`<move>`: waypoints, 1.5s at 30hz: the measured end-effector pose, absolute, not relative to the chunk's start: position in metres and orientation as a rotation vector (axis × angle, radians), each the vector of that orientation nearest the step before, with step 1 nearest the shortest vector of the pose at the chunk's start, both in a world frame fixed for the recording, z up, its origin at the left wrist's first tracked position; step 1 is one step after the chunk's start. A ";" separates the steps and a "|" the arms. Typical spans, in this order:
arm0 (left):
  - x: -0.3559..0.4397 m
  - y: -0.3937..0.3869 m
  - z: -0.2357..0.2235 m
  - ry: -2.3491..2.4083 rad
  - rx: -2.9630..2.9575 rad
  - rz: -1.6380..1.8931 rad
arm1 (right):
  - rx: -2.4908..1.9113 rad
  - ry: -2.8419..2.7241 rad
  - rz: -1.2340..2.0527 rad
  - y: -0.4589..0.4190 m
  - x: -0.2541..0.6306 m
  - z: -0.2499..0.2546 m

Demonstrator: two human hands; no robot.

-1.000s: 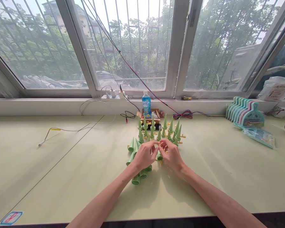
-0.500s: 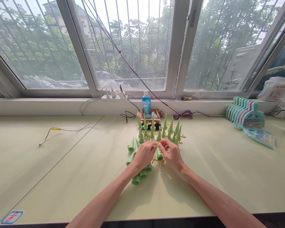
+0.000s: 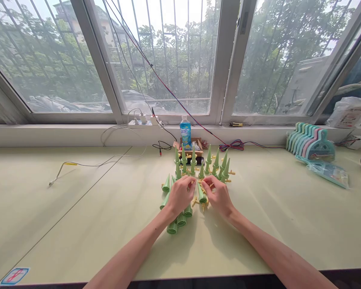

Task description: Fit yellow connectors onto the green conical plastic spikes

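Close together above a group of green plastic watering spikes are both of my hands. My left hand (image 3: 181, 196) is closed, thumb and fingers drawn together; what they hold, if anything, is hidden. My right hand (image 3: 219, 195) pinches a small yellow valve (image 3: 201, 182), largely covered by the fingers. Between the hands lies a green spike (image 3: 201, 195), its open end toward me. Loose yellow valves (image 3: 203, 206) rest just in front of it. Several upright spikes (image 3: 209, 156) with yellow valves stand behind my hands. More spikes lie on their sides under and beside my left hand, such as one green spike (image 3: 181, 220).
Behind the spikes are a cardboard box (image 3: 198, 152), a blue-liquid bottle (image 3: 185, 133) and a dark phone-like object. Cables (image 3: 235, 145) run along the sill. At the right stand pastel plastic items (image 3: 314, 142) beside a flat packet (image 3: 326, 172). A white cable (image 3: 60, 170) lies left.
My hands have moved slightly apart at the fingertips, where they met before. The left has drawn a little to the left; the right has stayed nearly in place. The spikes have not visibly moved.
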State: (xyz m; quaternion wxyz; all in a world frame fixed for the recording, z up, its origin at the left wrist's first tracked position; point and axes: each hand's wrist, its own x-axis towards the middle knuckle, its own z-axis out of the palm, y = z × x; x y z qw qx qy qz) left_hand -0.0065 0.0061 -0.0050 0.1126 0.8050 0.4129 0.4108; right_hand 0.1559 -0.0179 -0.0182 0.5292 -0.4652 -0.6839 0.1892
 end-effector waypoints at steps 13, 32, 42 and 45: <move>-0.012 0.016 -0.007 1.450 2.146 1.320 | -1.132 -1.610 0.429 -0.017 0.156 -0.016; -0.017 0.018 -0.009 1.380 2.206 1.145 | -1.134 -1.623 0.501 -0.015 0.157 -0.021; -0.012 0.014 -0.004 1.336 2.062 1.260 | -1.126 -1.614 0.505 -0.016 0.158 -0.019; -0.012 0.015 -0.005 1.311 2.020 1.265 | -1.128 -1.613 0.509 -0.017 0.157 -0.018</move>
